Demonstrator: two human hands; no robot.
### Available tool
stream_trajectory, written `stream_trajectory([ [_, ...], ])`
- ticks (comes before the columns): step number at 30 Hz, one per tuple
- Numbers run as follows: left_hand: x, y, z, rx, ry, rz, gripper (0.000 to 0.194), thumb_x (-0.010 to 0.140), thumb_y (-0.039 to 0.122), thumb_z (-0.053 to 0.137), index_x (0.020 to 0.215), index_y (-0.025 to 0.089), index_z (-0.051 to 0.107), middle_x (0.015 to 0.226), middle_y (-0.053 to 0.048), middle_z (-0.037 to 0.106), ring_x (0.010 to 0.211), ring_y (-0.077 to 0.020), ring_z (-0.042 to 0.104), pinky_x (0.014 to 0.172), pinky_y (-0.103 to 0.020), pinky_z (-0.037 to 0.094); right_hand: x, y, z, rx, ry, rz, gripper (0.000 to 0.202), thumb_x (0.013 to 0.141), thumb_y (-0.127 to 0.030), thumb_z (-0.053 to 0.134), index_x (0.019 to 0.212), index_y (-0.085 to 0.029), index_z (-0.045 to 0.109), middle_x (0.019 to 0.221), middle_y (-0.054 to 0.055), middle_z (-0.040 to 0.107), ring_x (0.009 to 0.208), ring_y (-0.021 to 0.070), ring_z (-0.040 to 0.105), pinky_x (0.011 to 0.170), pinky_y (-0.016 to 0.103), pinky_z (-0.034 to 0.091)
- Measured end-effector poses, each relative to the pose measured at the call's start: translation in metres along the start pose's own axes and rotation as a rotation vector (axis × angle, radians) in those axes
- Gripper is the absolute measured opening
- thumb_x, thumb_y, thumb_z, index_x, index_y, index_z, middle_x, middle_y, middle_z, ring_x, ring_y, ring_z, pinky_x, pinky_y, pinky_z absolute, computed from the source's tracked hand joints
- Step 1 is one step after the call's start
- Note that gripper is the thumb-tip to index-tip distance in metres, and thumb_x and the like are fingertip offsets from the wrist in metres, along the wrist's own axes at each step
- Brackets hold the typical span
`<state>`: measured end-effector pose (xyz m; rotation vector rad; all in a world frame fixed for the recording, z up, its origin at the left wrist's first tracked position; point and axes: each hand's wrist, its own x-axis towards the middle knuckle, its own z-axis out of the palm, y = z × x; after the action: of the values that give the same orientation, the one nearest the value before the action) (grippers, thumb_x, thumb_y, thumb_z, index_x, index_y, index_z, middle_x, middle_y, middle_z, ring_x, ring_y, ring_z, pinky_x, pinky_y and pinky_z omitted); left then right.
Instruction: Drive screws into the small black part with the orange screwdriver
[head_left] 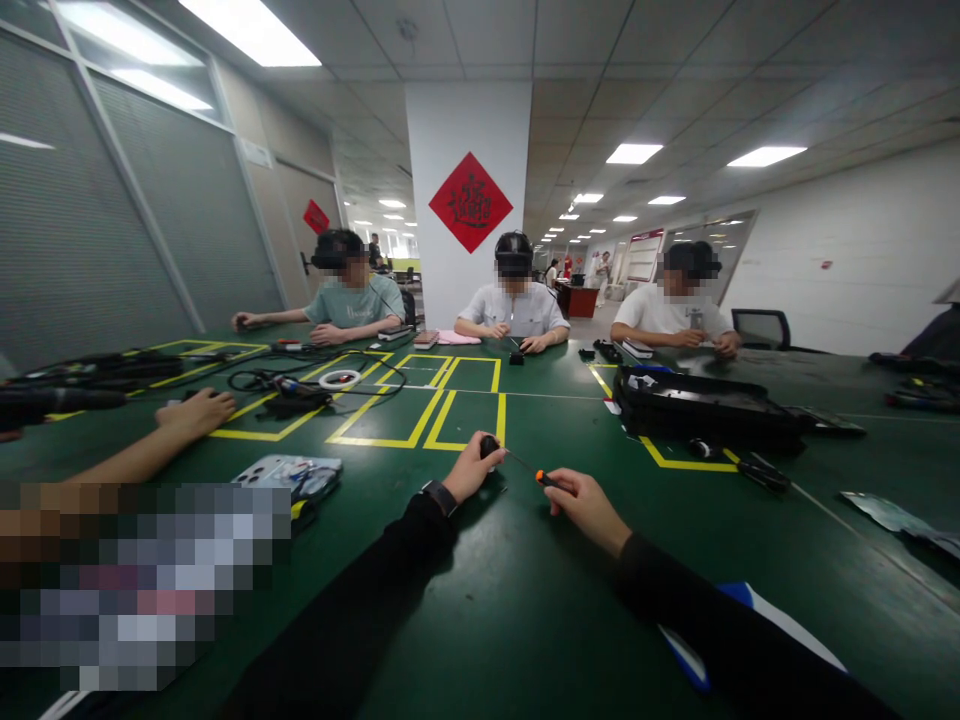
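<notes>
Near the middle of the green table [480,620], my left hand [471,468] is closed round a small black part [489,446]. My right hand [589,508] grips a screwdriver [547,480] with an orange and black handle. Its thin shaft points left, toward the black part. Whether the tip touches the part is too small to tell. A small dark piece [503,490] lies on the table just below my left hand.
A black tray [705,405] stands at right. Cables [277,385] and a clear bag [300,475] lie at left. Beside me at left, a co-worker's arm [142,450] rests on the table. Three people sit opposite. A blue and white object [780,625] lies by my right sleeve.
</notes>
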<state>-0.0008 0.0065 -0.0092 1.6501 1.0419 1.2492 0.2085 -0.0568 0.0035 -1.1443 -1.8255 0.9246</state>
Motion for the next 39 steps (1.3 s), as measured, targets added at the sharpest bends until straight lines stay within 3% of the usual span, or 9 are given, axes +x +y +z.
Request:
stream_trajectory([
  [6,-0.002,-0.002,0.000,0.027,-0.079,0.086,0.036,0.072,0.024,0.053,0.106,0.019,0.043,0.084,0.000,0.055,0.076,-0.0114,0.052,0.074,-0.027,0.040,-0.001,-0.005,0.000,-0.019,0.005,-0.018,0.021,0.070,-0.024,0.052,0.088,-0.014,0.057,0.073,0.001,0.057,0.055,0.0092,0.051,0.057,0.023,0.041],
  [17,-0.004,0.004,0.006,0.029,-0.079,0.161,0.026,0.073,0.029,0.053,0.095,0.018,0.046,0.098,-0.005,0.059,0.088,-0.0141,0.054,0.084,-0.032,0.038,-0.002,-0.006,0.000,-0.052,0.024,-0.004,0.025,0.071,-0.028,0.051,0.089,-0.013,0.059,0.070,0.001,0.057,0.056,0.0100,0.051,0.056,0.022,0.041],
  [22,-0.004,0.006,0.005,0.046,-0.086,0.165,0.033,0.072,0.027,0.055,0.102,0.019,0.045,0.091,-0.003,0.060,0.083,-0.0135,0.055,0.081,-0.030,0.040,-0.002,-0.008,-0.002,-0.112,0.047,-0.024,0.031,0.077,-0.036,0.042,0.086,-0.013,0.062,0.064,0.001,0.056,0.058,0.0111,0.050,0.056,0.022,0.038],
  [28,-0.005,0.008,0.004,0.128,-0.059,0.185,0.027,0.071,0.027,0.055,0.095,0.019,0.049,0.082,0.000,0.056,0.076,-0.0125,0.052,0.076,-0.027,0.040,-0.001,-0.003,-0.004,-0.197,0.160,-0.074,0.023,0.071,-0.029,0.052,0.085,-0.015,0.062,0.085,0.005,0.060,0.078,0.0157,0.054,0.073,0.027,0.040],
  [33,-0.007,0.011,0.004,0.107,-0.096,0.159,0.024,0.071,0.025,0.054,0.094,0.018,0.050,0.081,0.000,0.054,0.076,-0.0122,0.051,0.075,-0.027,0.039,-0.002,0.000,-0.004,-0.137,0.121,-0.038,0.028,0.069,-0.029,0.054,0.093,-0.016,0.058,0.077,0.002,0.061,0.069,0.0136,0.055,0.067,0.026,0.042],
  [39,-0.007,0.012,0.003,0.046,-0.111,0.095,0.028,0.071,0.029,0.054,0.096,0.019,0.051,0.086,0.000,0.054,0.078,-0.0124,0.050,0.074,-0.026,0.039,-0.003,-0.006,-0.006,-0.292,0.136,-0.084,0.028,0.080,-0.033,0.040,0.086,-0.016,0.062,0.074,0.004,0.059,0.070,0.0144,0.053,0.067,0.026,0.040],
])
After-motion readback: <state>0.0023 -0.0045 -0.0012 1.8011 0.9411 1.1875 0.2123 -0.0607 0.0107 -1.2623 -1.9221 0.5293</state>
